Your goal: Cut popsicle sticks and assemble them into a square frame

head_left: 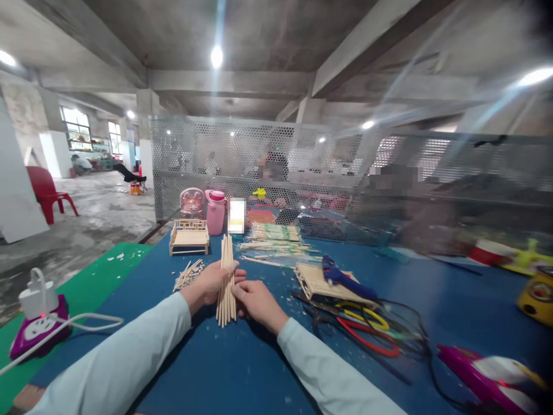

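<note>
Stick bundle: upright and slightly fanned, the pale sticks [224, 308] are in both hands above the blue table [207, 369].
Left hand [211, 282]: fingers and thumb clamped around the bundle's middle.
Right hand [258, 301]: thumb and fingertips pinch its right edge.
Packets: clear plastic wrappers [276, 232] hold sticks; their green print is too small to read.
Pink bottle [215, 216]: red-lidded, contents hidden, behind the bundle.
Glue gun [345, 278]: blue, lying across a small stick-built frame [311, 280].
</note>
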`<action>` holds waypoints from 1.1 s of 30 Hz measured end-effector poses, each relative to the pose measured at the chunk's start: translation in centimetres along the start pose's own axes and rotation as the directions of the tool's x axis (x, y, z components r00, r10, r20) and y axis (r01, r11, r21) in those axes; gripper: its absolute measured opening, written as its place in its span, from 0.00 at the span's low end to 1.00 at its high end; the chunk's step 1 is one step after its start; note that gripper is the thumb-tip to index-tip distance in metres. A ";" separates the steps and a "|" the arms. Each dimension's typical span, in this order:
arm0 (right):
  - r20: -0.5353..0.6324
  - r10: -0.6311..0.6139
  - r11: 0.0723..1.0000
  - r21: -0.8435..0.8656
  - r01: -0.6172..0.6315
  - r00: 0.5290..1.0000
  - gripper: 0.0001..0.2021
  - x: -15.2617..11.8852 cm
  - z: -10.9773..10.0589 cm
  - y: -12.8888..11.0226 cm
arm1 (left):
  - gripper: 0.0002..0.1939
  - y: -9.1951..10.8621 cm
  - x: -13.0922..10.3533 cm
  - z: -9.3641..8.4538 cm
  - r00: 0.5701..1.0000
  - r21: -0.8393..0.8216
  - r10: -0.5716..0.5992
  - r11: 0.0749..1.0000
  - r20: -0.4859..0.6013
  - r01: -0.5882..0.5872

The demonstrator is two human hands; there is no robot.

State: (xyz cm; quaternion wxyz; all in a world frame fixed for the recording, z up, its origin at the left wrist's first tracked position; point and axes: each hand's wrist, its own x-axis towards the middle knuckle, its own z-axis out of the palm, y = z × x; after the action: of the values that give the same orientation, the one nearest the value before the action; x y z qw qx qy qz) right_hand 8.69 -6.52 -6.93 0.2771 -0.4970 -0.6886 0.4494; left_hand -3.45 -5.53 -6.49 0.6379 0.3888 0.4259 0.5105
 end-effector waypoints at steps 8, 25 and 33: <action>-0.114 -0.011 1.000 -0.018 0.009 0.993 0.11 0.0 -0.6 -0.3 | 0.10 0.9 0.3 -1.3 0.978 0.376 0.095 0.927 -0.185 -0.019; -0.340 0.011 0.994 0.103 0.026 0.941 0.09 0.7 -4.6 -0.4 | 0.21 -0.8 0.2 -2.7 0.853 0.937 0.521 -0.282 -0.031 0.206; -0.252 -0.191 0.978 -0.133 0.161 0.949 0.11 0.0 -3.9 -0.6 | 0.17 -0.3 0.0 -3.1 0.749 0.989 0.662 -0.128 0.031 0.072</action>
State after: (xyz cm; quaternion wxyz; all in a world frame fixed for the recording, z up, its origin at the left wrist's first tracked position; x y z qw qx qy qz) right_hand 11.68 -5.24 -4.69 0.3770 -0.5035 -0.7112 0.3139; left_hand -6.28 -5.36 -7.78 -0.1225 0.6611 0.6921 0.2627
